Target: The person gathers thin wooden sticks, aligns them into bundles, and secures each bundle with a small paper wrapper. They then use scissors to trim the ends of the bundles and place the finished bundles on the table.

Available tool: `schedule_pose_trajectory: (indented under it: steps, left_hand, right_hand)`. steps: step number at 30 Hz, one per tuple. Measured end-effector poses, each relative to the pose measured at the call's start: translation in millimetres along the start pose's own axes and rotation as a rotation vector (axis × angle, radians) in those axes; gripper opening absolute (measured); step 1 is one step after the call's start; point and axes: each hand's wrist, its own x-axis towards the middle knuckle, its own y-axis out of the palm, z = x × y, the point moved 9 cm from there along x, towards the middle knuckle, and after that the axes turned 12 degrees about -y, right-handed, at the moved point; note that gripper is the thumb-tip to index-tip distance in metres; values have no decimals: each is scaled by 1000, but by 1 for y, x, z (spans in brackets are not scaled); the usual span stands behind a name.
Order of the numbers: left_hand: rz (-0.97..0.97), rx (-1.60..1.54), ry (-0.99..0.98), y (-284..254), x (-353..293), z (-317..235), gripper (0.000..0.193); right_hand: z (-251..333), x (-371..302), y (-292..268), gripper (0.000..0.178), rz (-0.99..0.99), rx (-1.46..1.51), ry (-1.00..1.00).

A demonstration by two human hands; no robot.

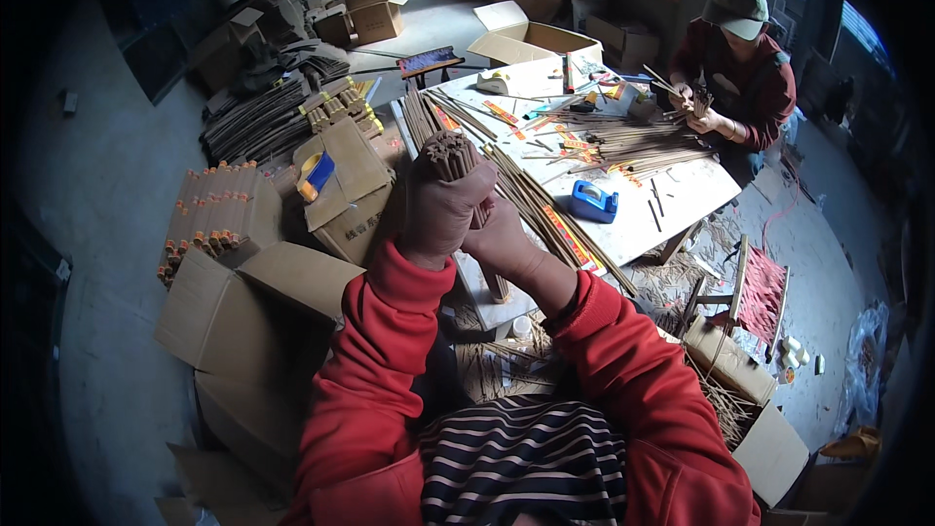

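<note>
A thick bundle of brown incense sticks point(451, 153) stands nearly upright in front of me at the table's near edge. Around its upper part my left hand point(438, 206) is closed, with the stick ends poking out above the fist. Just below and to the right, my right hand point(508, 242) is also closed on the bundle, its fingertips partly hidden. The bundle's lower end comes down to the white tabletop point(657, 226). Loose long incense sticks point(534, 197) and red-yellow paper labels point(573, 238) lie right beside my hands. A blue tape dispenser point(594, 202) sits farther right.
Across the table a person in a cap point(737, 68) handles sticks. Open cartons point(282, 321) stand at my left, near stacked wrapped bundles point(216, 209). Another blue tape dispenser point(316, 175) rests on a carton. A red-covered stool point(760, 294) and a stick-filled box point(726, 370) are at right.
</note>
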Motion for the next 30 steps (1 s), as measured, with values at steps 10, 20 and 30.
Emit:
schedule_pose_trajectory:
  steps: [10, 20, 30]
  left_hand:
    - [74, -168, -95, 12, -27, -18, 12]
    - [80, -113, -59, 28, -59, -46, 13]
    - [236, 580, 199, 67, -95, -94, 9]
  right_hand:
    - [23, -25, 5, 29, 22, 27, 72]
    - [45, -50, 12, 48, 144, 101, 47]
    - [110, -62, 9, 47, 100, 59, -455]
